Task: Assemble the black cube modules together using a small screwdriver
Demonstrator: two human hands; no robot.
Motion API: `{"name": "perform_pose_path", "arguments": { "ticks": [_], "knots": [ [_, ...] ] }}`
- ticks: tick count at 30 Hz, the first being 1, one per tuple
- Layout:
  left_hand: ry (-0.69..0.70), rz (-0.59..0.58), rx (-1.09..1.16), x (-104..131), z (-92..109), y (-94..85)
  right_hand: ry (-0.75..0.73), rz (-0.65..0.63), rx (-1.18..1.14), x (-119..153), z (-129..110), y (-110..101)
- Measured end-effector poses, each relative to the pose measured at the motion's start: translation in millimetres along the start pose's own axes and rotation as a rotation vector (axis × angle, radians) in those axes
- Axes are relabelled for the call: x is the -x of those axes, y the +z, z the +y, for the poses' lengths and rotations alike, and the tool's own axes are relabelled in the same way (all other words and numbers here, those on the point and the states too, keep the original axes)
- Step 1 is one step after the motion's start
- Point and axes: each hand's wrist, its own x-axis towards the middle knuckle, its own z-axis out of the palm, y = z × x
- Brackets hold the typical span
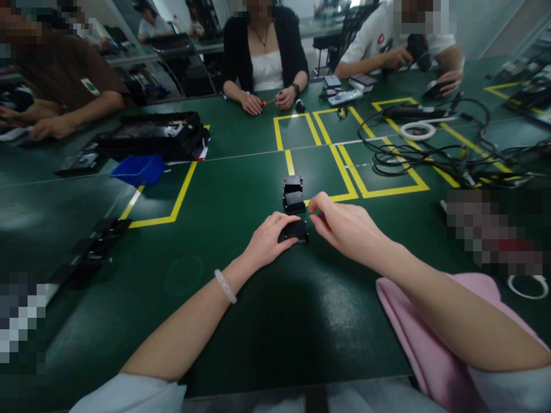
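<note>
A small black block-like part (297, 229) lies on the green table (258, 321) in front of me. My left hand (269, 238) grips it from the left, thumb on its near edge and fingers on its far edge. Just to its right, my right hand (342, 223) is closed with thumb and index finger close together; whether something tiny is between them I cannot make out. Right behind the held part stand two similar black parts (294, 201), one behind the other.
More black parts (97, 244) stand in a row at the left. A blue tray (140, 169) and black bins (150, 135) sit far left. Black cables (404, 158) sprawl at the right, and a pink cloth (434, 338) lies under my right forearm. Several people sit opposite.
</note>
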Motion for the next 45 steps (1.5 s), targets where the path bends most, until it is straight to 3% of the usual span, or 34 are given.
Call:
{"name": "perform_pose_path", "arguments": {
  "ticks": [7,14,45],
  "knots": [
    [-0.003,0.006,-0.006,-0.4,0.2,-0.1,-0.009,-0.024,0.008,0.6,-0.3,-0.7],
    [-0.003,0.0,-0.01,-0.2,0.3,0.1,0.02,0.047,0.005,0.7,2.0,4.4],
    [-0.001,0.0,-0.018,-0.4,0.1,0.1,0.005,-0.021,0.018,0.3,-0.5,0.2]
  ]
}}
